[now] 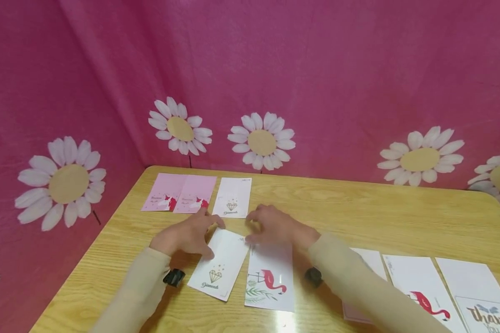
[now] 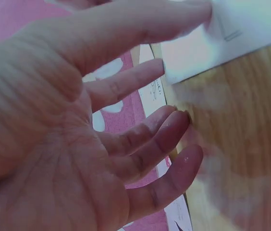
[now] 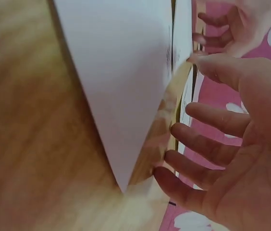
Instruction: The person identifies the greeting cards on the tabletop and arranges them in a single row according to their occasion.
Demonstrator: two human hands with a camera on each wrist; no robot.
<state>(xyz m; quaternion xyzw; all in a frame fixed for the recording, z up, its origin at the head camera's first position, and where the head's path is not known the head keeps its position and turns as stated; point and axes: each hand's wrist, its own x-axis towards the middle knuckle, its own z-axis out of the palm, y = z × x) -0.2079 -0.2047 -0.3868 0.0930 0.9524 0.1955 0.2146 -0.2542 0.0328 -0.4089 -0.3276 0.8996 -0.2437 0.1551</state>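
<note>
Near the middle of the head view, the left hand (image 1: 187, 233) lies palm down over the upper end of a white diamond card (image 1: 219, 269), which sits tilted on the wooden tabletop (image 1: 358, 212). Its fingers are spread and only slightly bent; the left wrist view shows the thumb touching the card's corner, with nothing gripped. The right hand (image 1: 275, 226) hovers just beside it, over the top edge of a flamingo card (image 1: 270, 282), fingers loosely fanned and holding nothing. Both sleeved forearms reach in from the lower edge. Further back lie two pink cards (image 1: 179, 193) and another diamond card (image 1: 233, 197). At lower right lie a second flamingo card (image 1: 421, 286) and a "Thank you" card (image 1: 479, 296).
</note>
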